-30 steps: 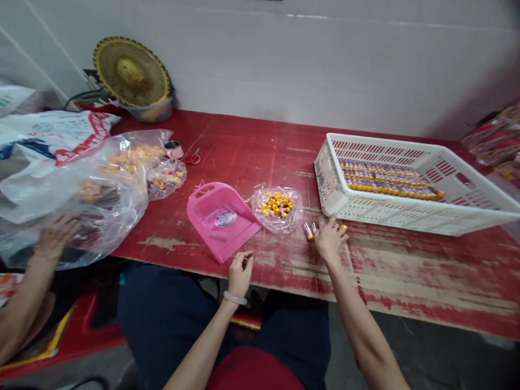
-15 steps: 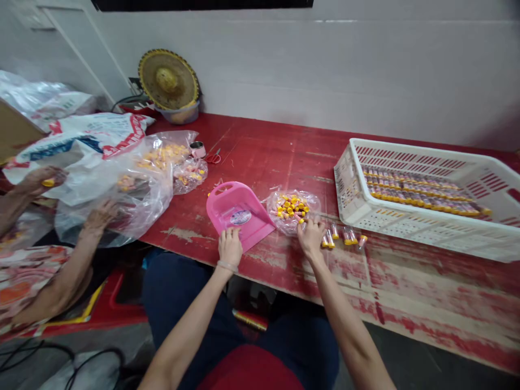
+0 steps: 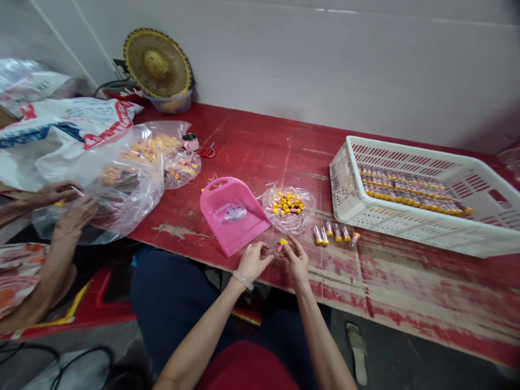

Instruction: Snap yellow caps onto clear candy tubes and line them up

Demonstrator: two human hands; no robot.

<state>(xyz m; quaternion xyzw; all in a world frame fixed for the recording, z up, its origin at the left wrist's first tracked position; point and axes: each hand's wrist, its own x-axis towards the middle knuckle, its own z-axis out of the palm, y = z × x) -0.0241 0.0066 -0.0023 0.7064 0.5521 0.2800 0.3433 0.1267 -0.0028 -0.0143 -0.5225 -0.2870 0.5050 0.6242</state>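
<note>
My left hand (image 3: 254, 261), with a pale bangle on the wrist, is at the table's front edge. Its fingers are curled towards the thumb; what they hold, if anything, I cannot make out. Facing it, my right hand (image 3: 297, 259) pinches a small yellow-capped piece (image 3: 283, 242) with some pink on it. Beyond my hands lies a clear plastic bag (image 3: 291, 222) bearing yellow-and-pink caps (image 3: 289, 202). Several clear tubes with yellow ends (image 3: 320, 236) lie on the table to the right. A pink dustpan (image 3: 233, 214) sits left of the bag.
A white plastic crate (image 3: 406, 222) holds rows of yellow-ended tubes (image 3: 410, 196) at the right. Red scissors (image 3: 208, 150) and a small pink cup (image 3: 190, 142) lie farther back. On the left, a co-worker's hands (image 3: 75, 214) are at large clear bags (image 3: 134, 200).
My left hand has left the dustpan and moved right. My right hand has come back from the bag towards the table's edge with a yellow-capped piece. The co-worker's hands have drawn together.
</note>
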